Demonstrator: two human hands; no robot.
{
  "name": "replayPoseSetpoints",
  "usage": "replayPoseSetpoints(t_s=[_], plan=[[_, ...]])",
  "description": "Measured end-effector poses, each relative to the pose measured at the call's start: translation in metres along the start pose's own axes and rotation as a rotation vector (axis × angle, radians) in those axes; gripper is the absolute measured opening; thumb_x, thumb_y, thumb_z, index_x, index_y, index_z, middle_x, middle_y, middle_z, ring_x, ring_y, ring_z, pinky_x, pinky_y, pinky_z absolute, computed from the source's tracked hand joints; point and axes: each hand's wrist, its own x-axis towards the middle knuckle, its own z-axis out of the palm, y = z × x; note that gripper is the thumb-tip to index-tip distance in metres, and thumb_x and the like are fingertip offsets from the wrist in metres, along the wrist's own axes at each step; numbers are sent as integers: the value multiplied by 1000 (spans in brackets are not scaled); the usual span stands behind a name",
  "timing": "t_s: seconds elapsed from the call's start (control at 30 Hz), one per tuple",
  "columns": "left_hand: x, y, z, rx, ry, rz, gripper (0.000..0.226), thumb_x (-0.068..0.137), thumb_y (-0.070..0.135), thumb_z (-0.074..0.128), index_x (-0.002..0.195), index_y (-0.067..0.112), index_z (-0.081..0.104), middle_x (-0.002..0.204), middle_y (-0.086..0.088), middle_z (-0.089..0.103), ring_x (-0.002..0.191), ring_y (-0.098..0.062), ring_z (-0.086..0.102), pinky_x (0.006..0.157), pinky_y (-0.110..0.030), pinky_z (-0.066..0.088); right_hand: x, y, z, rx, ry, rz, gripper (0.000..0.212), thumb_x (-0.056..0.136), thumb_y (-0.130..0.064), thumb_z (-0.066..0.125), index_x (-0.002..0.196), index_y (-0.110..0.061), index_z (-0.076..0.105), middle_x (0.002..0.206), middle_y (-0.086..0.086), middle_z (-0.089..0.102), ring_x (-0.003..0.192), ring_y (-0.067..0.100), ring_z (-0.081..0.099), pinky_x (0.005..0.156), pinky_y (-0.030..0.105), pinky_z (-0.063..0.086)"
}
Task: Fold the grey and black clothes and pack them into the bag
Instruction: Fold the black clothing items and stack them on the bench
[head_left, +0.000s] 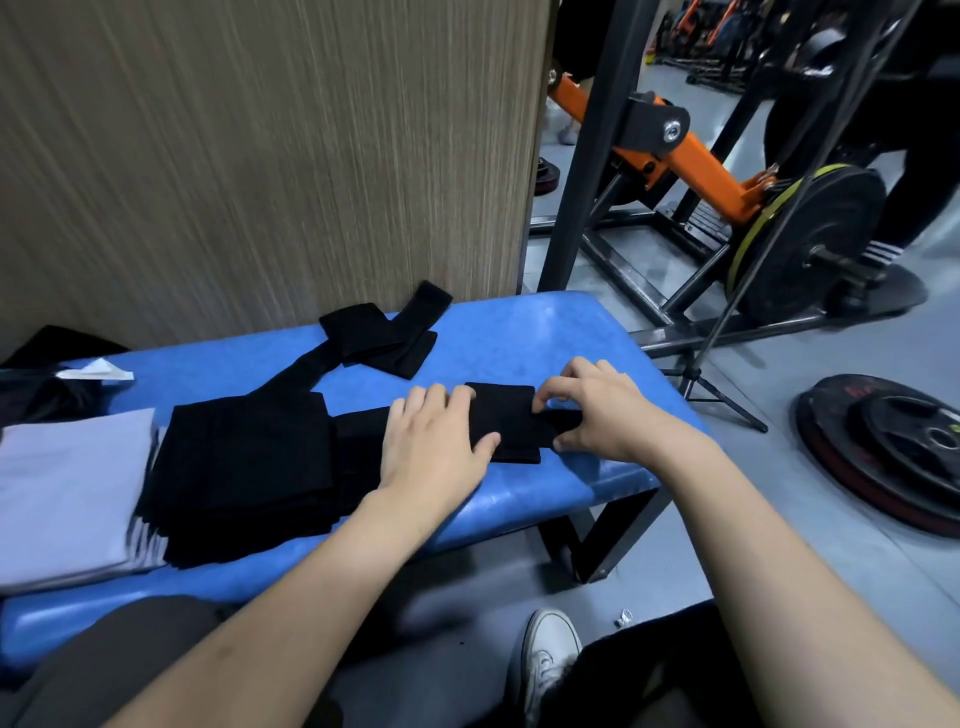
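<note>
While the left hand (436, 441) lies flat, fingers straight, pinning the black strip (506, 422) on the blue worktop (519, 332), the right hand (597, 410) pinches its end at three o'clock — long axis nine-to-three — nearer for the fold.

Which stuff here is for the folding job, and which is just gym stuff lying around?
For the job:
- black cloth being folded, under left hand and right hand
- black folded stack
- grey folded clothes
- black pieces

Just lying about:
- weight plates
- orange machine
- white shoe
</note>
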Motion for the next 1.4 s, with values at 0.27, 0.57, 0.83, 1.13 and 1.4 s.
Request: replayPoseSetpoints(t_s=[0.27,0.57,0.83,1.13,1.4], plan=[[-2,2,-8,-484,-126,-91,43,92,30,62,131,27,45,123,3,44,114,-18,52,100,-34,39,11,-8,11,102,-92,-72,34,83,-15,74,114,-25,65,99,-5,52,92,14,45,85,30,40],[-2,12,-16,-740,-17,72,48,90,27,66,132,31,44,126,12,42,95,0,53,88,-30,50,7,-23,10,509,-25,-44,32,90,0,56,113,-22,61,90,-14,73,91,5,67,84,27,51],[-8,11,-1,-266,-159,254,47,98,44,50,142,28,46,151,12,39,134,-16,36,110,-33,25,7,2,-5,592,273,338,31,80,0,40,92,-26,52,74,8,68,69,26,60,65,41,49],[-8,12,5,-238,-69,140,37,99,45,47,133,29,51,128,4,48,121,-20,42,103,-33,27,8,3,9,289,55,323,39,84,-32,75,116,-21,55,90,3,58,85,21,54,67,32,41],[-6,14,-5,-684,-224,-70,27,93,35,61,120,32,57,122,9,45,116,-11,51,102,-31,41,10,-11,13,498,16,262,59,73,-18,83,123,-28,52,79,-7,54,79,17,55,59,22,39]])
